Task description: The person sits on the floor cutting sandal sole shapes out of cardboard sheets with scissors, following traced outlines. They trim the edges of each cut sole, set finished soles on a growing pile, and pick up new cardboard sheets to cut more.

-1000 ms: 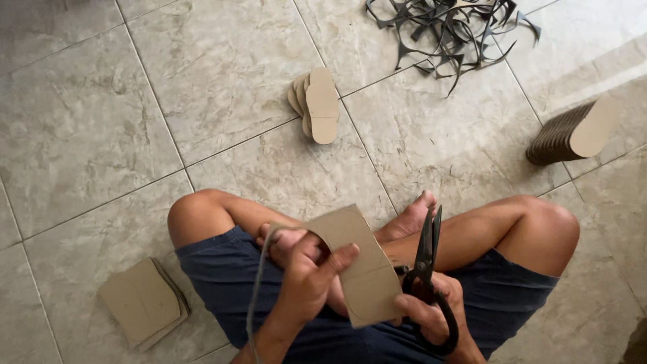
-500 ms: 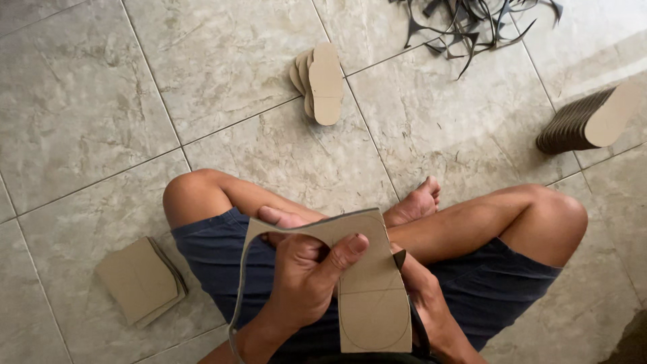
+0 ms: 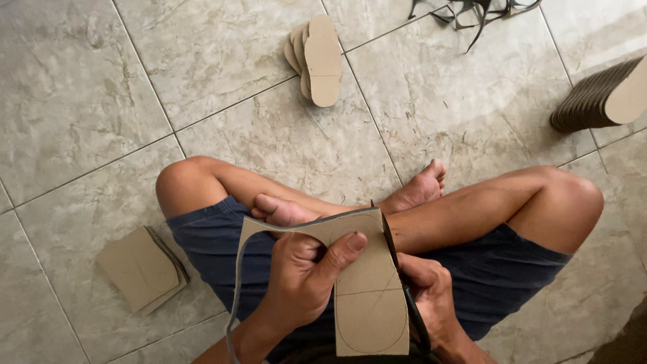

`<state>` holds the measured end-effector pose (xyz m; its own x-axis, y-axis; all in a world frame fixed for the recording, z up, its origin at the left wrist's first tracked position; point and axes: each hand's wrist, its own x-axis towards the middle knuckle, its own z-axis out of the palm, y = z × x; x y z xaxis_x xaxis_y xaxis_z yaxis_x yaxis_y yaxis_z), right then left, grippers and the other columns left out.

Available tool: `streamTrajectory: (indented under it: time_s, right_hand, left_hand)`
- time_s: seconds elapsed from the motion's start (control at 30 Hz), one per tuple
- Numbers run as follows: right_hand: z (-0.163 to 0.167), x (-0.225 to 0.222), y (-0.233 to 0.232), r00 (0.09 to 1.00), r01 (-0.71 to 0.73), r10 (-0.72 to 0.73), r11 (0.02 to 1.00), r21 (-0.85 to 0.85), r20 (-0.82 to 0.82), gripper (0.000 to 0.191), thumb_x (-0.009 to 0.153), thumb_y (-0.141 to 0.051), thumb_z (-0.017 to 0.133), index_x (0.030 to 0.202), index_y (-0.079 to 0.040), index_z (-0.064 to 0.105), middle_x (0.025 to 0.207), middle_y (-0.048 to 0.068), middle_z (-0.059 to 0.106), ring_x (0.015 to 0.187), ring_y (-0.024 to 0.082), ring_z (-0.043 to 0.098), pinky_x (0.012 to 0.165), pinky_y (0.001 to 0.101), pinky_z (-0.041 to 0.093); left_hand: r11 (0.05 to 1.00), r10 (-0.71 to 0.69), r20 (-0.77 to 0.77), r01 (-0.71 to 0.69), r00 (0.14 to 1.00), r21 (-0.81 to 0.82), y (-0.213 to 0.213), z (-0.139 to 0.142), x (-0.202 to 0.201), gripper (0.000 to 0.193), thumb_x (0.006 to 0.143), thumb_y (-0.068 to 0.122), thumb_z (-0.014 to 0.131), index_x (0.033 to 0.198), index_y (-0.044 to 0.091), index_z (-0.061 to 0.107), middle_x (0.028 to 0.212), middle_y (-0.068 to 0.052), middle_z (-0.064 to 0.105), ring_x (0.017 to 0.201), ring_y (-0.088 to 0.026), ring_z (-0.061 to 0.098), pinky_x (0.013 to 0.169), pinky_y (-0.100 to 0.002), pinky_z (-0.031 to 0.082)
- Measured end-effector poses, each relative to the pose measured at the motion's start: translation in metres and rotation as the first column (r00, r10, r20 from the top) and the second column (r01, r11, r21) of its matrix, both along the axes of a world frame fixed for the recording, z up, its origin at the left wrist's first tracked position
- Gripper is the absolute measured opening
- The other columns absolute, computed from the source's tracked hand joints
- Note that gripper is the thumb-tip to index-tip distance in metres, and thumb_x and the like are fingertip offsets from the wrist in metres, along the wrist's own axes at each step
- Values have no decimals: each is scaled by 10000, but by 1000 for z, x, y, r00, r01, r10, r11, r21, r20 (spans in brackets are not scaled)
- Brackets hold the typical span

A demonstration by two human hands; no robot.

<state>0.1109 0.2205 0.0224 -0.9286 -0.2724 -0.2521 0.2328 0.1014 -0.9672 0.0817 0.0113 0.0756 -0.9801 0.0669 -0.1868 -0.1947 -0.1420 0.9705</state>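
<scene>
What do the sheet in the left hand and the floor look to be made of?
Sheet: looks like brown cardboard or fibreboard, matte; a thin trimmed strip curls off its edge, and a pencilled outline shows on its face. Floor: glossy beige tile, probably ceramic, with marbled veining and grout lines.
</scene>
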Motion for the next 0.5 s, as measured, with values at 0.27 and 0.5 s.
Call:
streamTrajectory:
  time_s: [0.27,0.5]
  right_hand:
    - [-11,7,3,1000,-28,28,958,285,3,250,714,-147,819,871,41,768,620,101,652,568,152,627,541,293,511]
    - [4,-1,-9,993,21,9,966,-259,116,488,869,-199,745,1258,55,597,1089,80,717,986,122,663,843,280,536]
  left_hand:
    - [985,-63,141,39,988,168,-4,-5,0,262,1014,218,668,1038,-23,768,845,-25,756,779,-59,661,669,-228,529]
    - [998,44,107,-50,993,50,1,-2,3,257,998,223,682,1068,-2,786,819,1,739,758,-36,625,653,-213,509]
